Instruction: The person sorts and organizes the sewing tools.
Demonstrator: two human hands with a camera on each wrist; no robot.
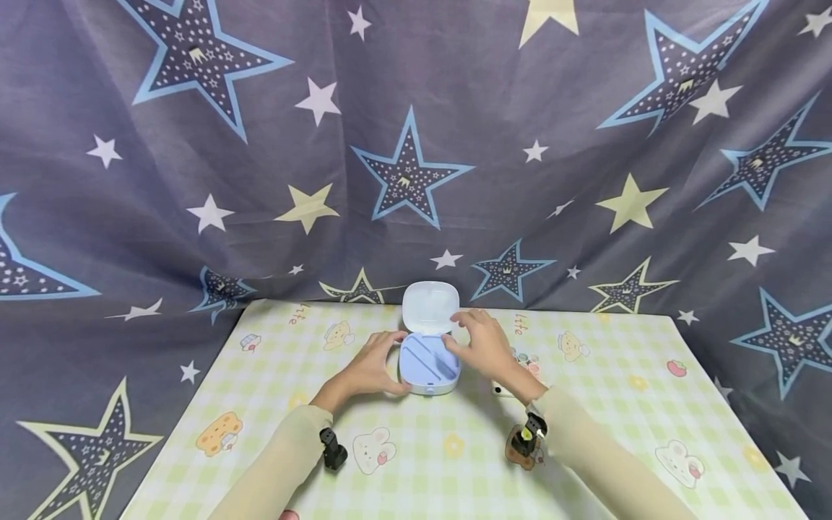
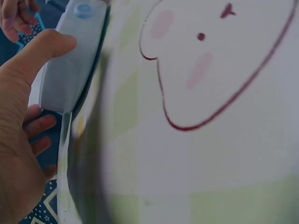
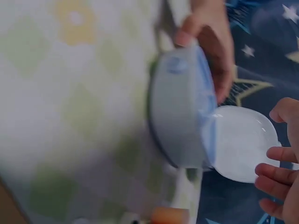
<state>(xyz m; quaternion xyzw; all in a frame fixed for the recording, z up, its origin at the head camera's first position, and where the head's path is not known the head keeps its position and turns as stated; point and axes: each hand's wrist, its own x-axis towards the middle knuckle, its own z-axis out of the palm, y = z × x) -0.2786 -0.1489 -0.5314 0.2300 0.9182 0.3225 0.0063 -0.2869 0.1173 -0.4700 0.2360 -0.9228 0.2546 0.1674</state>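
Note:
A small plastic box [image 1: 429, 361] stands on the table with its white hinged lid [image 1: 430, 307] raised at the back. The box has a pale body and a light blue inside with slanting strips; a round button shows on its front. My left hand [image 1: 375, 365] holds the box from the left, thumb at the front side and fingers towards the back. Over the box's right side is my right hand [image 1: 484, 343], its fingers loosely bent near the edge of the lid [image 3: 245, 144]. Nothing shows in the right hand's grasp.
Several small coloured pieces [image 1: 529, 361] lie right of the box, partly hidden by my right forearm. A white item with a black dot [image 1: 499, 390] is beside them. A patterned cloth [image 1: 260, 433] covers the table; a star-printed curtain [image 1: 416, 72] hangs behind.

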